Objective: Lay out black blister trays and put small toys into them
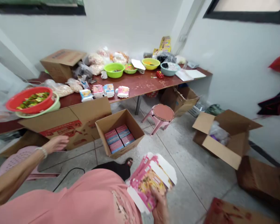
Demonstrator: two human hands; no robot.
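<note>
My right hand (159, 205) grips a stack of flat, unfolded pink and yellow printed cartons (151, 180) low in the view, above my pink-clothed lap. My left hand (57, 143), with a bracelet at the wrist, reaches out to the left with fingers extended and holds nothing; it hovers in front of a large printed cardboard box (67, 124). An open cardboard box (120, 132) on the floor ahead holds several pink and blue packs lying flat.
A long brown table (142, 84) carries green, yellow and blue bowls, bags, small packs and a closed box. A red basin (29, 99) sits at its left end. A pink stool (162, 115) and more open boxes (224, 133) stand on the tiled floor.
</note>
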